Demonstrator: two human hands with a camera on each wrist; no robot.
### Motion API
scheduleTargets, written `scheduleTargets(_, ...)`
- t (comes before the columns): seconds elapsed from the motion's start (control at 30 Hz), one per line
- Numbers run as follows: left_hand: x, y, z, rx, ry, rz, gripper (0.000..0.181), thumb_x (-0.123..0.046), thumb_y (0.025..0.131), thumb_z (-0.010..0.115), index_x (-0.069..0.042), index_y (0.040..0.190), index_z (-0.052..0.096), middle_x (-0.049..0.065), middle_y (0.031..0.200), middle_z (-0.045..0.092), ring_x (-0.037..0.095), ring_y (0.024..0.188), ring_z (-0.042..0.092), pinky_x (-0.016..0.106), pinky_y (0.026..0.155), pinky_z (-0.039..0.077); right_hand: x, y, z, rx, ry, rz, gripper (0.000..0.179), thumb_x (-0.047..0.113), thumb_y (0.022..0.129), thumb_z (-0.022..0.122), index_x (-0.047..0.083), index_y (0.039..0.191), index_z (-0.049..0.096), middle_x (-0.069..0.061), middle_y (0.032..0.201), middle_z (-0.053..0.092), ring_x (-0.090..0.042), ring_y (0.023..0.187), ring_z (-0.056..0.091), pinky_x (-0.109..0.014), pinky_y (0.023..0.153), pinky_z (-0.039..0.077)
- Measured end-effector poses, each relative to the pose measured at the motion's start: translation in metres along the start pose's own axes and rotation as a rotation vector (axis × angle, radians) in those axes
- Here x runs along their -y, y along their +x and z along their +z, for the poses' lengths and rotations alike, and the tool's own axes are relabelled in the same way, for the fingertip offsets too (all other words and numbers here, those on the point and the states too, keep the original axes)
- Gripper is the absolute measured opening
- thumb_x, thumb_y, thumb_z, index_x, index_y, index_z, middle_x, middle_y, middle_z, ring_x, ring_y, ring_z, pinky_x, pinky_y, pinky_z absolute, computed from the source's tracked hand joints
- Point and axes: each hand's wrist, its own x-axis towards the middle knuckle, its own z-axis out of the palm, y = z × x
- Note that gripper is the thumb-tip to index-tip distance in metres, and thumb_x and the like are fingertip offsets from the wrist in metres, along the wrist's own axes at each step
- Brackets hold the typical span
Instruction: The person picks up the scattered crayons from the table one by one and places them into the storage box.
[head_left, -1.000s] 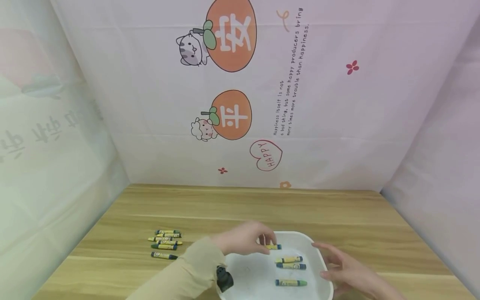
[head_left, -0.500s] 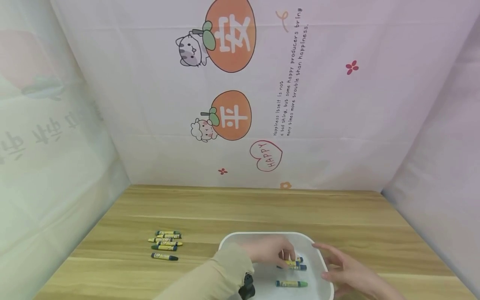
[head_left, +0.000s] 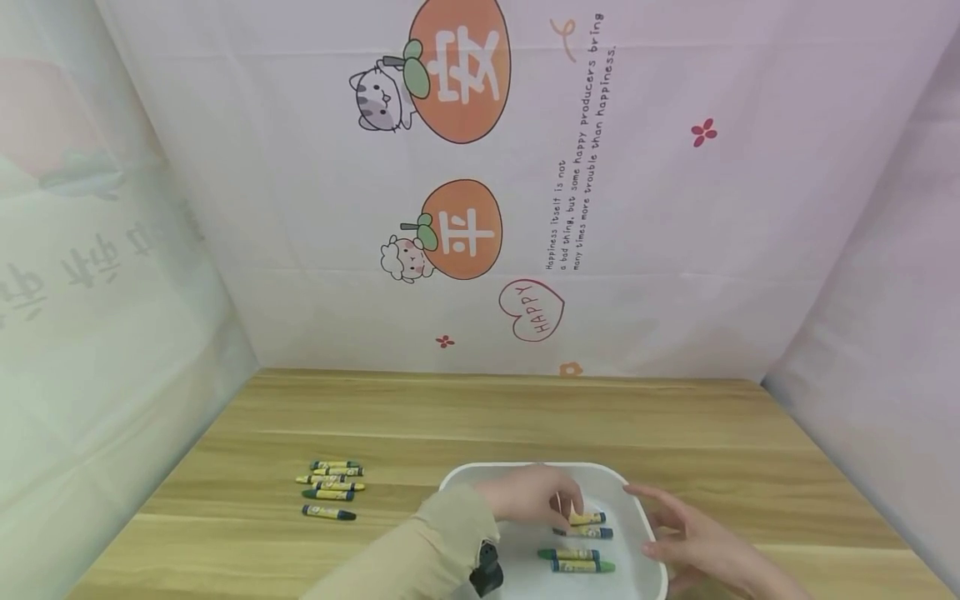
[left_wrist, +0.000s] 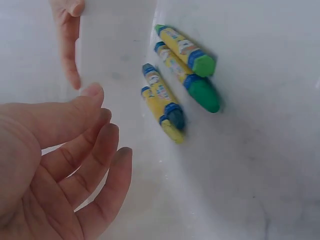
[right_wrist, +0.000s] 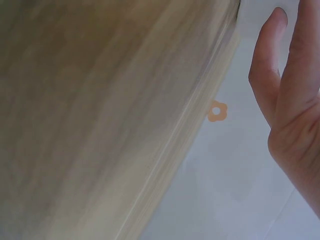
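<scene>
In the head view my left hand [head_left: 531, 496] hovers inside the white tray [head_left: 517, 575], over its far half. The left wrist view shows its thumb and fingers loosely bent with nothing between them. Close by lie a pale yellow crayon [left_wrist: 154, 104] and a dark teal crayon [left_wrist: 162, 92], side by side. Nearer the front, a green crayon [left_wrist: 201, 92] lies alongside a light green crayon [left_wrist: 185, 50]. My right hand [head_left: 693, 537] rests against the tray's right side, its index finger at the rim and its thumb on the outer wall.
Several more crayons [head_left: 330, 494] lie on the wooden table [head_left: 405, 417] left of the tray, most in a close row, with a black-tipped crayon [head_left: 328, 512] nearest the front. A printed cloth [head_left: 652, 250] hangs behind the table and on both sides.
My left hand has carried the green crayon right and forward into the tray, laid it beside the light green one and let go, then drawn slightly back. The right hand stays at the tray.
</scene>
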Motion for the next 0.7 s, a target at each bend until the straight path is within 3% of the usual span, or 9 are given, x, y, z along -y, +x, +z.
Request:
scheduleTargets(0.2, -0.002, -0.009, -0.011, -0.004, -0.019, 0.039, 0.016, -0.014, 0.085, 0.067, -0.013, 0.101, 0.066, -0.007, 0.089, 0.065, -0.005, 0.074, 0.052, 0.01, 0.067, 0.043, 0.001, 0.0, 0.001, -0.014, -0.008, 0.01, 0.067, 0.006, 0.093, 0.051, 0.002, 0.145, 0.007, -0.024, 0.125, 0.045, -0.031, 0.096, 0.062, -0.05, 0.068, 0.055)
scheduleTargets(0.4, -0.004, -0.027, -0.025, -0.034, -0.003, 0.075, 0.018, -0.015, 0.086, 0.066, -0.013, 0.104, 0.065, -0.005, 0.096, 0.067, -0.006, 0.078, 0.054, 0.009, 0.071, 0.044, 0.001, 0.0, 0.002, -0.026, -0.02, 0.016, 0.069, 0.006, 0.093, 0.051, 0.0, 0.144, 0.006, -0.029, 0.126, 0.044, -0.031, 0.097, 0.062, -0.051, 0.068, 0.055)
scheduleTargets(0.5, -0.002, -0.037, -0.031, -0.063, -0.014, 0.07, 0.019, -0.016, 0.085, 0.066, -0.013, 0.104, 0.065, -0.004, 0.097, 0.068, -0.006, 0.079, 0.055, 0.009, 0.072, 0.044, 0.001, 0.0, 0.002, -0.027, -0.035, 0.02, 0.069, 0.007, 0.093, 0.052, 0.0, 0.144, 0.007, -0.028, 0.126, 0.045, -0.029, 0.097, 0.062, -0.05, 0.068, 0.055)
scheduleTargets(0.7, 0.01, -0.057, -0.039, -0.106, -0.119, 0.032, 0.019, -0.013, 0.086, 0.065, -0.012, 0.104, 0.065, -0.001, 0.1, 0.067, -0.004, 0.08, 0.055, 0.012, 0.072, 0.047, 0.0, 0.0, 0.002, -0.015, -0.007, 0.005, 0.068, 0.006, 0.093, 0.051, 0.002, 0.144, 0.007, -0.025, 0.127, 0.044, -0.029, 0.098, 0.062, -0.051, 0.069, 0.054)
